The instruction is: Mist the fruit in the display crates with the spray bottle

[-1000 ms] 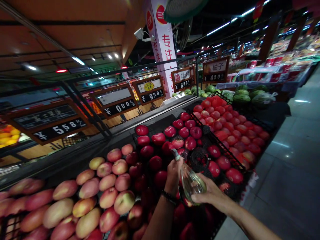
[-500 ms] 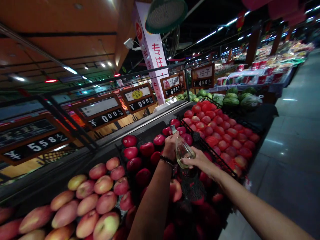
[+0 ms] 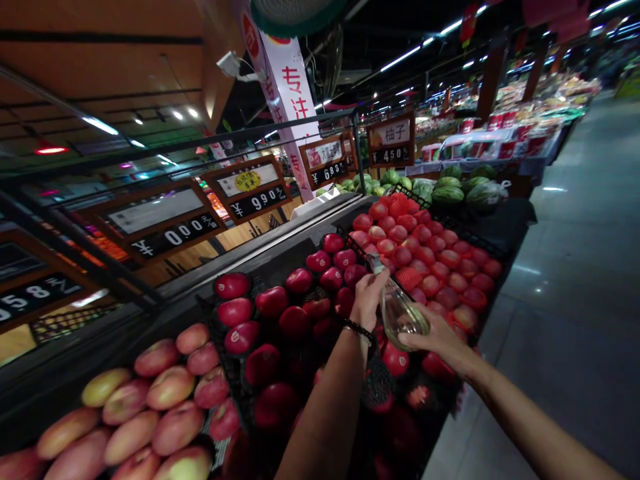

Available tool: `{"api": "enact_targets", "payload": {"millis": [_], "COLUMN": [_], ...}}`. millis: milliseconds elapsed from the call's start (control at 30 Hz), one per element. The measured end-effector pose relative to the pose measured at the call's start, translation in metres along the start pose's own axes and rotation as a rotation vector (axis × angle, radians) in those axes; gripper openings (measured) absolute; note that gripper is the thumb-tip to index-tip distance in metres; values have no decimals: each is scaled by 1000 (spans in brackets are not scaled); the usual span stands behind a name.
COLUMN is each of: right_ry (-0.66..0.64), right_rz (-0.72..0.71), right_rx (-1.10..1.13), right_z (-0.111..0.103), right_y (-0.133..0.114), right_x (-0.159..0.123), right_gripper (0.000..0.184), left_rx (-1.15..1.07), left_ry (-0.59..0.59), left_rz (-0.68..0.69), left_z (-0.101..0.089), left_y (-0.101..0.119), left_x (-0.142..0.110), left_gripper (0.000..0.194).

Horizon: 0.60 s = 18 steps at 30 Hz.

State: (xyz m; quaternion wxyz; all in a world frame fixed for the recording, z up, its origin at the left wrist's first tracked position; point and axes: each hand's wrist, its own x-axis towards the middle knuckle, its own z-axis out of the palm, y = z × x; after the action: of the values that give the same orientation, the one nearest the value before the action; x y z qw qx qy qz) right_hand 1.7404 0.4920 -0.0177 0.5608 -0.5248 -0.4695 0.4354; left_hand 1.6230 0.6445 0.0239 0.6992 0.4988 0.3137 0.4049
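A clear spray bottle (image 3: pixel 400 308) with pale liquid at its bottom leans over the fruit, its grey head pointing up and to the left. My left hand (image 3: pixel 369 293) is closed around its neck, and a dark beaded bracelet circles that wrist. Lower down, the fingers of my right hand (image 3: pixel 434 333) grip the base of the bottle from the right. Beneath and left of the hands lie dark red apples (image 3: pixel 295 321) in a black crate. The forearms hide part of them, and whether any spray leaves the head cannot be made out.
Paler apples (image 3: pixel 173 387) fill the near left. Red-netted fruit (image 3: pixel 425 250) is heaped at the right, with watermelons (image 3: pixel 450 190) behind. Price signs (image 3: pixel 247 189) hang on a rail (image 3: pixel 200 153) along the back. The aisle floor (image 3: pixel 560 300) runs down the right.
Both hands and the bottle have shifted right and slightly down in the picture, now nearer the netted fruit. The surroundings have slid left as the view turned. Both hands still hold the bottle.
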Motion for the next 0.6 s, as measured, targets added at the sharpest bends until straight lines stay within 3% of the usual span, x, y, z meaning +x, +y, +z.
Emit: {"api": "enact_targets", "payload": {"millis": [167,300,467,600], "right_ry": [9,28,165,136], "right_rz": [98,203,300,326], "right_rx": [-36,15,-31,-50], "right_z": [-23,-30,-23,-10], "right_y": [29,59,88,114], "right_x": [-63,-124,-193,-236], "right_gripper": [84,86,81,72], "left_rx": [44,50,-12,-35], "left_ry": [10,-43,-74,-65], "left_rz": [-11,-92,-254,-300], "left_z": [20,25,23,19], "left_y": [-50,-89,-128,-157], "left_x": [-45,-93,-149,-183], "left_gripper": [56,56,58,56]}}
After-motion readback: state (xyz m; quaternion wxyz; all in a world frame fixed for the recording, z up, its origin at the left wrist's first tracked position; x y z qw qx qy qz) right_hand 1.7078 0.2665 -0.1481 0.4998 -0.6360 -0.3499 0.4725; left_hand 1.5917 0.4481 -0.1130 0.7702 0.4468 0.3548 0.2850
